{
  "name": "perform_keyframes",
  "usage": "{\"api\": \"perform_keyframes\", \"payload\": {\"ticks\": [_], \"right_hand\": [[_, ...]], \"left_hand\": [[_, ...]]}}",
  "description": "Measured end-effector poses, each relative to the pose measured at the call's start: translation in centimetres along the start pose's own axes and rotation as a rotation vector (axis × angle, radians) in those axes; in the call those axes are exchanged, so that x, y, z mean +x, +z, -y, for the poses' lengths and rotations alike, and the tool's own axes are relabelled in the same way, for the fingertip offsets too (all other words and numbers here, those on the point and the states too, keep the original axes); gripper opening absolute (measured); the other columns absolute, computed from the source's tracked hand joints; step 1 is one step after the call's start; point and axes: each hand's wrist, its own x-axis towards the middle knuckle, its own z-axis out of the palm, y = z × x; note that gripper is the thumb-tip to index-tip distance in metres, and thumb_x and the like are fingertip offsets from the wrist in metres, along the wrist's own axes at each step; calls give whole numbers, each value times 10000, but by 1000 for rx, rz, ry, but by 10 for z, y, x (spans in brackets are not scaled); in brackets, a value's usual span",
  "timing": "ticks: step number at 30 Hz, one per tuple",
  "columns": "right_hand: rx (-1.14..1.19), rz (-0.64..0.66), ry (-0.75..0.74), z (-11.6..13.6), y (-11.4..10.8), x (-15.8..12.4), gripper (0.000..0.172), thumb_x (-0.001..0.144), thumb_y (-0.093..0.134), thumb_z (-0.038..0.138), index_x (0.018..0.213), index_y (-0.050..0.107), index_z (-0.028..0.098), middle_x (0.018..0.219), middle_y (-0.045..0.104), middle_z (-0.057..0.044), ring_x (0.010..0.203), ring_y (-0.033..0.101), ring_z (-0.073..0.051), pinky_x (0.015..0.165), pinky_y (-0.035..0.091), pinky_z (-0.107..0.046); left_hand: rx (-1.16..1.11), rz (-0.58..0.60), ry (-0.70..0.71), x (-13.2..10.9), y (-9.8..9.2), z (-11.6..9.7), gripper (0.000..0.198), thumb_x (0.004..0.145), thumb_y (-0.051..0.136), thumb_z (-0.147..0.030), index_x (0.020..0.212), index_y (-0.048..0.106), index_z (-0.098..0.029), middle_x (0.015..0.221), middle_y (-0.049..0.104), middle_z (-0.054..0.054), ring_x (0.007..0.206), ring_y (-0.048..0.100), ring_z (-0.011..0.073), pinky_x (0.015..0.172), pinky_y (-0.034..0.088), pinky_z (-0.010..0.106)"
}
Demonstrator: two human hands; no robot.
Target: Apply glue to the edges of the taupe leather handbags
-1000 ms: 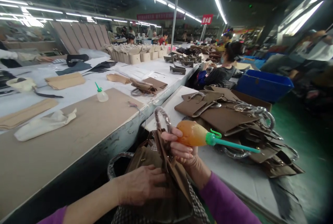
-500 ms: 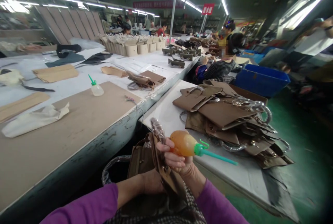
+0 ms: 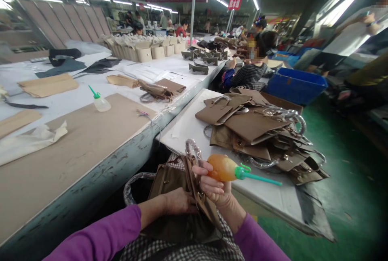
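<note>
A brown handbag (image 3: 169,182) with plastic-wrapped handles rests on my lap, its top open. My left hand (image 3: 181,201) is closed at the bag's opening, its fingertips partly hidden behind the upright front panel. In my right hand (image 3: 216,188) is a squeeze bottle (image 3: 222,168) of amber liquid, lying sideways with its green nozzle pointing right. The fingers of that hand also press against the bag's panel, just below one wrapped handle (image 3: 193,150).
A pile of brown handbags (image 3: 257,127) covers much of the side table (image 3: 178,127) on my right. Left, the long worktable (image 3: 91,139) carries a clear bottle with a green spout (image 3: 101,102). Beyond the pile are a blue bin (image 3: 295,85) and a seated co-worker (image 3: 250,73).
My view has turned slightly right, so the tables appear farther left. My left hand has risen a little, showing more of its fingers at the bag's opening. The bottle stays in my right hand.
</note>
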Motion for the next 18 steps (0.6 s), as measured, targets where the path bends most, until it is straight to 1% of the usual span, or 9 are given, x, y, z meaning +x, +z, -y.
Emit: {"api": "perform_keyframes", "payload": {"ticks": [2, 4, 7, 8, 9, 11, 14, 16, 18], "right_hand": [[9, -30, -36, 3, 0, -7, 285, 1013, 608, 395, 840, 508, 192, 835, 484, 15, 402, 253, 5, 284, 315, -72], [10, -55, -70, 11, 3, -15, 283, 1006, 620, 383, 834, 496, 196, 866, 500, 4, 415, 267, 3, 293, 324, -71], [0, -75, -101, 26, 8, -25, 221, 1005, 595, 301, 844, 483, 198, 912, 518, -7, 432, 296, 2, 314, 333, -67], [-2, -77, -110, 30, 9, -27, 191, 995, 592, 263, 852, 484, 197, 924, 523, -9, 435, 307, 4, 321, 335, -64], [-3, -77, -118, 34, 10, -28, 164, 980, 594, 230, 861, 488, 194, 938, 528, -11, 437, 319, 7, 325, 341, -62], [3, -74, -132, 40, 10, -26, 131, 952, 610, 196, 878, 502, 186, 961, 539, -17, 438, 339, 11, 330, 358, -65], [16, -64, -144, 43, 10, -15, 132, 929, 648, 221, 914, 523, 181, 974, 560, -18, 438, 360, 4, 344, 394, -91], [21, -55, -139, 44, 12, -4, 127, 939, 639, 245, 944, 525, 188, 964, 570, -4, 437, 360, -6, 355, 404, -108], [23, -49, -124, 46, 16, 9, 111, 964, 602, 268, 955, 521, 193, 945, 572, 6, 433, 345, -16, 356, 396, -124]], "left_hand": [[-11, 11, 25, 2, -6, -1, 148, 1028, 596, -213, 1110, 709, -164, 1198, 742, 90, 1155, 693, 250, 1024, 565, 483], [-24, -4, 26, -2, -20, -4, 121, 1015, 600, -210, 1055, 707, -170, 1253, 734, 106, 1202, 671, 273, 1053, 540, 484], [-46, -60, 19, -19, -53, -9, 68, 955, 656, -231, 988, 677, -176, 1441, 649, 149, 1378, 548, 353, 1180, 406, 541], [-59, -92, 9, -27, -66, -12, 109, 933, 663, -232, 1025, 660, -172, 1518, 589, 160, 1455, 466, 372, 1227, 337, 562], [-82, -130, -18, -35, -79, -14, 150, 941, 607, -202, 1084, 640, -172, 1550, 558, 158, 1486, 432, 346, 1259, 293, 543], [-129, -223, -135, -50, -104, -21, 277, 963, 483, -161, 1215, 596, -179, 1449, 627, 145, 1426, 500, 281, 1228, 367, 464], [-174, -340, -343, -64, -141, -39, 211, 1039, 379, -237, 1156, 551, -195, 1160, 702, 105, 1089, 671, 226, 989, 535, 358], [-193, -419, -455, -67, -169, -60, 211, 1084, 310, -324, 1139, 479, -211, 990, 677, 54, 867, 670, 192, 838, 551, 317], [-241, -506, -542, -69, -199, -90, 267, 1099, 239, -418, 1154, 415, -225, 901, 634, 19, 785, 636, 177, 735, 542, 276]]}}
